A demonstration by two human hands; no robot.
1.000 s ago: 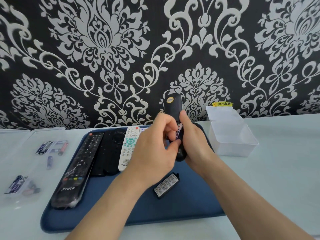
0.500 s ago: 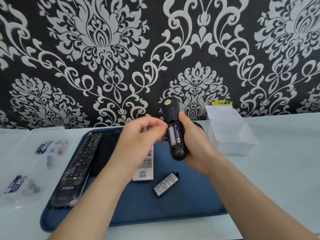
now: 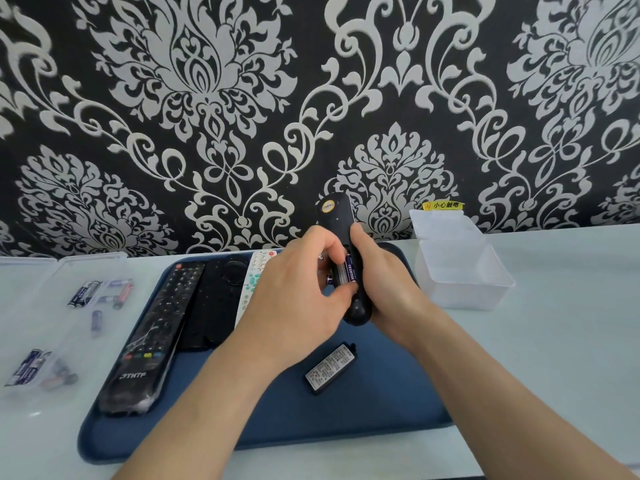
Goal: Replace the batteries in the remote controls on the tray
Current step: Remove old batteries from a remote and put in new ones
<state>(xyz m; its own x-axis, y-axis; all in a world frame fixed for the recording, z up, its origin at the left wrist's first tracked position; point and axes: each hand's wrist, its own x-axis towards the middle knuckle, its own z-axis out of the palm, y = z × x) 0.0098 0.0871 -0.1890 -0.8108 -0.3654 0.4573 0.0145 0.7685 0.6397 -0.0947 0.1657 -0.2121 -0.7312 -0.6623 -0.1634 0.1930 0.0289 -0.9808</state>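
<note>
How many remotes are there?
4. One rounded remote in the right hand; on the tray, a long black remote, a shorter black remote, and a white remote partly hidden behind the left hand.

The tray (image 3: pixel 381 410) sits on the counter (image 3: pixel 554 341). Three remote controls (image 3: pixel 152 327) lie side by side on its left part; the battery cover (image 3: pixel 330 368) lies near its centre. A box of batteries (image 3: pixel 27 306) stands left of the tray, an open box (image 3: pixel 498 280) right.
</note>
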